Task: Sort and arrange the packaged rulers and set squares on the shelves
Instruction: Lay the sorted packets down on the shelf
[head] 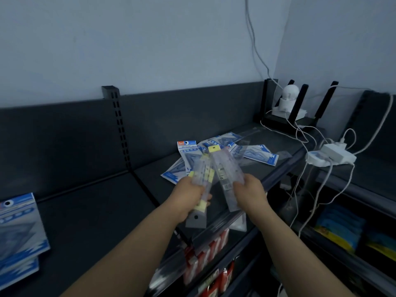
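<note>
Both hands full of ruler packs, set-square mess sitting right behind them

The left hand point(188, 198) is wrapped round a bundle of clear rulers point(202, 174) with yellow tabs. The right hand point(249, 194) grips another ruler pack point(225, 168) near its lower end, can't tell if it's one or a couple. Both lots point lengthwise up the frame, away from the person, tips leaning in so they nearly meet mid-frame. The loose pile of blue set squares point(252, 151) lies on the dark shelf point(102, 206) just beyond those tips, centre frame and spreading right, so I'd say the right hand is the closer one to it. The neat stack of set squares point(19, 228) is way off at the lower left edge, on the left hand's side, well apart from everything else.
</note>
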The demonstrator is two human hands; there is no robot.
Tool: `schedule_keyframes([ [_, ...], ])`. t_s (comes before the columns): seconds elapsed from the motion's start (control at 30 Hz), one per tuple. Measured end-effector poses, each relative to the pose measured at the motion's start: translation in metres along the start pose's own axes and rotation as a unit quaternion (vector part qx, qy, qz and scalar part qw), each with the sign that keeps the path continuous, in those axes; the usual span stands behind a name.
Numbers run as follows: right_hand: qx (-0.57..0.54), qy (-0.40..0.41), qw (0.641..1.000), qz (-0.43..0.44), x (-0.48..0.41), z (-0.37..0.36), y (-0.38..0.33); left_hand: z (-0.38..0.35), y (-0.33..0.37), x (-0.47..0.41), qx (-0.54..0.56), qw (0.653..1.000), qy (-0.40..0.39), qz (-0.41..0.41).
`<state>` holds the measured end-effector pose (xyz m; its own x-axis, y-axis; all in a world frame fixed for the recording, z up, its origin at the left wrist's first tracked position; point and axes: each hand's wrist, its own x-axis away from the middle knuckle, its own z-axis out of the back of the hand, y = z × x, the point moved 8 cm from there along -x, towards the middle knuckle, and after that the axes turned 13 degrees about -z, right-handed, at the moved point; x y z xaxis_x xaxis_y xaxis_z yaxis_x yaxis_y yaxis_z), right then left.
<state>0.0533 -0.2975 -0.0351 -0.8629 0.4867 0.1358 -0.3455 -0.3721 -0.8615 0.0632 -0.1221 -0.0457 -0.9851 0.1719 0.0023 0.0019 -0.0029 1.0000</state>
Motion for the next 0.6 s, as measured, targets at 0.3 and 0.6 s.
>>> schedule_keyframes([
  [0.3,-0.059,-0.065,0.990,0.112,0.063,-0.055,-0.041,0.060,0.011,0.040,-0.028,0.990,0.118,-0.069],
  [0.6,-0.084,-0.178,0.957,0.213,0.124,-0.124,-0.092,0.147,0.026,0.107,-0.028,0.953,0.279,-0.118],
])
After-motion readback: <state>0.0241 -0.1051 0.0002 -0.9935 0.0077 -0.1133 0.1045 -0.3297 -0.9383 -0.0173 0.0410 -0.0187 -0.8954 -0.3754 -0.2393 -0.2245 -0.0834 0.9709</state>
